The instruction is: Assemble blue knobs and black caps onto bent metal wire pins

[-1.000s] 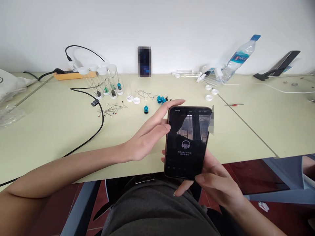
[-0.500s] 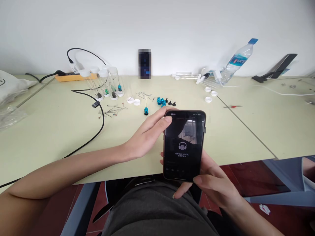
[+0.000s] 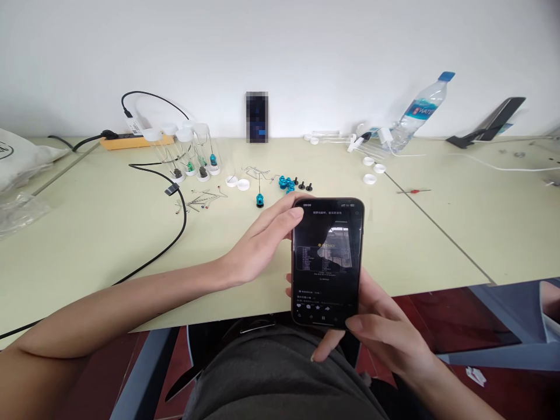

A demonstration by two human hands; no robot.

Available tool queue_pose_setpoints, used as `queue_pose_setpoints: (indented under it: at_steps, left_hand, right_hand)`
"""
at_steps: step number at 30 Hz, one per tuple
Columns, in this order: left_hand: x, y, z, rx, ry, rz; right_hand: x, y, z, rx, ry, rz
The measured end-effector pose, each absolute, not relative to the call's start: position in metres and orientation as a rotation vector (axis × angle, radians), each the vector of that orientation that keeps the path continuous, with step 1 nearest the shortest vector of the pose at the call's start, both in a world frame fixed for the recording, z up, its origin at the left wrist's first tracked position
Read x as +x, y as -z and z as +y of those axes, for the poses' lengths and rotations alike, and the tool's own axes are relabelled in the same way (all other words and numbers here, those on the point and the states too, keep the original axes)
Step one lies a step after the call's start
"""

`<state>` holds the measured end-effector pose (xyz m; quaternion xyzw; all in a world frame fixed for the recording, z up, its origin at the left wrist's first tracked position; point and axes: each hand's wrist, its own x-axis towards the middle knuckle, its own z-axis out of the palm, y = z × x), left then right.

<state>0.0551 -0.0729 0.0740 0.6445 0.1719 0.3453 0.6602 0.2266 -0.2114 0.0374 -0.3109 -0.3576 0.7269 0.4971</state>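
Observation:
A dark smartphone (image 3: pixel 328 280) is held upright between both hands at the table's front edge, its lit screen showing text, icons and a window reflection. My left hand (image 3: pixel 265 239) grips its upper left side, thumb at the corner and the other fingers hidden behind. Around the lower right side is my right hand (image 3: pixel 385 321), thumb at the bottom corner, with fingertips showing past the left edge. Beyond the phone lie blue metal parts (image 3: pixel 286 183) and small black pieces (image 3: pixel 303 186). A blue part with a thin wire (image 3: pixel 259 199) stands alone to their left.
Clear capped tubes (image 3: pixel 186 153) with parts inside stand at the back left, near an orange power strip (image 3: pixel 140 142). Bent metal wires (image 3: pixel 201 200) and a black cable (image 3: pixel 184 219) lie in front. White caps (image 3: pixel 370 179) and a water bottle (image 3: pixel 420 111) are on the right.
The phone's screen has switched from a headphone icon to a page with text and a row of icons. Both hands keep their hold, and the view has shifted very slightly.

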Motion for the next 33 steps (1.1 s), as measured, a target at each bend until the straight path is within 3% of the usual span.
queue_pose_setpoints:
  at_steps: [33]
  left_hand:
    - [0.0524, -0.0726, -0.0742, 1.365, -0.546, 0.166]
  right_hand:
    - [0.2289, -0.0361, -0.2099, -0.634, -1.729, -0.847]
